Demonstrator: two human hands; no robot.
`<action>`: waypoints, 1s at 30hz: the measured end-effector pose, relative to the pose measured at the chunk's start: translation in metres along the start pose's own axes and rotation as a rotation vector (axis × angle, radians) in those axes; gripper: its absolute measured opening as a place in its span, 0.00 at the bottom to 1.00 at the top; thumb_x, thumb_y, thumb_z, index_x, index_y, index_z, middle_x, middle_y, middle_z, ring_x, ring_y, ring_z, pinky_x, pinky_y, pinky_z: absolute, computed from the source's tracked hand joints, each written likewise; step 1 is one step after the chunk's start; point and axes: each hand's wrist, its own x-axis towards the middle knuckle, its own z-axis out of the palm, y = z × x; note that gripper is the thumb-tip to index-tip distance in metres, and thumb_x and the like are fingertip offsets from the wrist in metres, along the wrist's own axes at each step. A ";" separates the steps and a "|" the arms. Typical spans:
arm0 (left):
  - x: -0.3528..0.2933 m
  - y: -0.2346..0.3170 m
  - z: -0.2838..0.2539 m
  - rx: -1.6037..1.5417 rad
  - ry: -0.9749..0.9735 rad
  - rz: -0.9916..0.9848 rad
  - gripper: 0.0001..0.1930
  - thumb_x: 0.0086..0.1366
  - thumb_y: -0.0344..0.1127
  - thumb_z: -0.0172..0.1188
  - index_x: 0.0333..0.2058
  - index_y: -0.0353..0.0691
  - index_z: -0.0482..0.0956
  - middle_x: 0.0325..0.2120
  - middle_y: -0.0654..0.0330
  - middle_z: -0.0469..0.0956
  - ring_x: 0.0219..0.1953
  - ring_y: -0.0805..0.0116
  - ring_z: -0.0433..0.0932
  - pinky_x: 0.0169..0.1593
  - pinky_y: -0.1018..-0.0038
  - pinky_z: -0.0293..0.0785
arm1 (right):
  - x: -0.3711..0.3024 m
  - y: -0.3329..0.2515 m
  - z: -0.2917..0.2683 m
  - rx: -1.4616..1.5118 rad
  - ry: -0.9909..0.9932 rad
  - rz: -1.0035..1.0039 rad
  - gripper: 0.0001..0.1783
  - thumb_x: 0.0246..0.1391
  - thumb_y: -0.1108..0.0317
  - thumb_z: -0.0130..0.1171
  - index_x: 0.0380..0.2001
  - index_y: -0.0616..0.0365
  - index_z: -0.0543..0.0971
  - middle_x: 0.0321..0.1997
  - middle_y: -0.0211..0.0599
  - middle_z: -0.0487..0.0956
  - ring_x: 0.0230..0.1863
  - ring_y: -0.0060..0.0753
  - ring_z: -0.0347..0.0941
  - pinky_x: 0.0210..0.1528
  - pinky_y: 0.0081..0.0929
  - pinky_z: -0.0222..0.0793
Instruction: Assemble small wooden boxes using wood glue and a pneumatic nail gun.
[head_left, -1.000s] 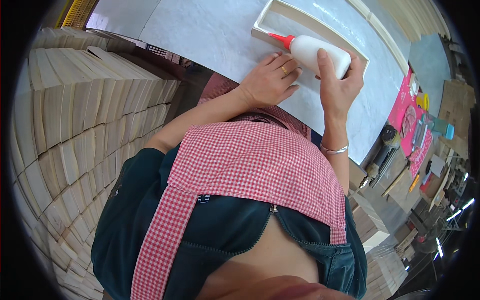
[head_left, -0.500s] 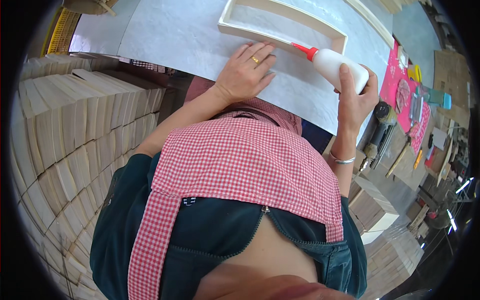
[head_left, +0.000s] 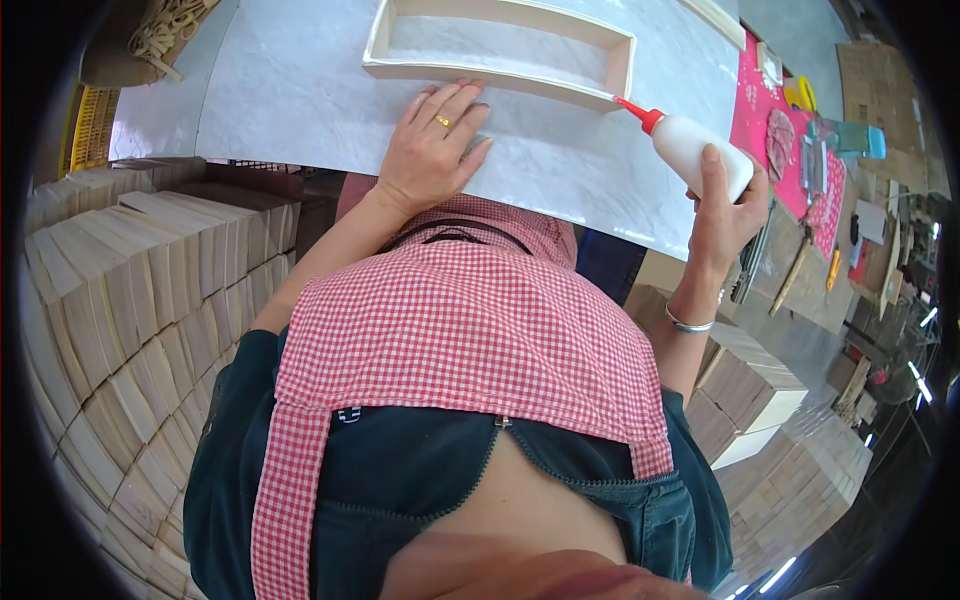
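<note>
A pale wooden frame [head_left: 500, 82], long and rectangular, lies on the white marbled tabletop [head_left: 290, 110]. My right hand [head_left: 725, 205] is wrapped round a white glue bottle [head_left: 695, 150] with a red nozzle. The bottle is tilted, and its tip meets the frame's near right corner or stops just short of it; I cannot tell which. My left hand [head_left: 430, 145] rests on the tabletop with fingers stretched out, the fingertips against the frame's near side. No object shows in the left hand.
Stacked wooden pieces [head_left: 130, 290] fill the left side, with more wood stacks [head_left: 745, 400] at lower right. A bundle of pale strips [head_left: 165, 35] sits at the far left by a yellow basket [head_left: 93, 125]. To the right, a pink cloth [head_left: 755, 110] carries a clear turquoise container [head_left: 858, 140].
The bottle's red tip has moved from midway along the frame's near side to its near right corner. The left hand stays by the near side. The whole view has shifted somewhat.
</note>
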 end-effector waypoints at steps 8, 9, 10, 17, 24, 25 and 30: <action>0.006 0.003 -0.003 -0.018 -0.024 -0.027 0.19 0.61 0.36 0.64 0.49 0.36 0.79 0.59 0.53 0.75 0.63 0.56 0.71 0.67 0.60 0.63 | 0.012 0.010 -0.016 0.044 0.061 0.074 0.25 0.55 0.58 0.71 0.47 0.65 0.76 0.38 0.46 0.79 0.31 0.34 0.78 0.26 0.22 0.74; 0.001 0.001 -0.002 -0.022 -0.040 -0.033 0.19 0.61 0.36 0.64 0.50 0.35 0.79 0.59 0.52 0.75 0.63 0.55 0.71 0.67 0.59 0.63 | 0.016 0.020 -0.016 0.083 0.060 0.108 0.26 0.54 0.59 0.70 0.49 0.66 0.75 0.40 0.47 0.78 0.34 0.35 0.78 0.29 0.24 0.76; 0.002 0.004 -0.006 -0.029 -0.027 -0.037 0.19 0.60 0.34 0.65 0.50 0.35 0.79 0.60 0.51 0.74 0.62 0.54 0.72 0.66 0.58 0.64 | 0.024 0.032 -0.016 0.079 0.106 0.087 0.26 0.54 0.59 0.70 0.49 0.66 0.75 0.40 0.47 0.78 0.34 0.35 0.78 0.29 0.24 0.76; 0.007 0.009 -0.006 -0.073 -0.081 -0.010 0.21 0.58 0.31 0.66 0.51 0.34 0.79 0.61 0.48 0.73 0.61 0.48 0.72 0.66 0.56 0.66 | 0.173 0.132 -0.028 -0.244 0.442 -0.090 0.30 0.41 0.55 0.74 0.39 0.64 0.71 0.38 0.42 0.73 0.38 0.39 0.71 0.45 0.33 0.70; -0.002 0.002 -0.002 -0.025 -0.112 0.013 0.21 0.62 0.31 0.64 0.53 0.34 0.79 0.60 0.45 0.72 0.62 0.44 0.70 0.66 0.54 0.65 | 0.269 0.237 -0.025 -0.848 0.221 0.182 0.29 0.46 0.47 0.71 0.41 0.63 0.84 0.36 0.50 0.84 0.34 0.48 0.82 0.40 0.39 0.80; -0.002 -0.001 -0.001 -0.059 -0.128 0.052 0.21 0.62 0.31 0.64 0.53 0.34 0.79 0.60 0.45 0.72 0.62 0.44 0.70 0.66 0.54 0.65 | 0.267 0.228 -0.020 -0.902 0.215 0.175 0.31 0.49 0.42 0.67 0.41 0.63 0.84 0.36 0.50 0.84 0.36 0.48 0.82 0.41 0.40 0.80; -0.004 -0.018 0.007 -0.042 -0.100 0.104 0.19 0.65 0.33 0.62 0.54 0.36 0.79 0.61 0.46 0.71 0.63 0.45 0.69 0.66 0.55 0.65 | 0.199 0.102 -0.117 -0.800 0.013 0.171 0.25 0.57 0.51 0.59 0.36 0.68 0.81 0.37 0.56 0.82 0.37 0.60 0.79 0.39 0.47 0.75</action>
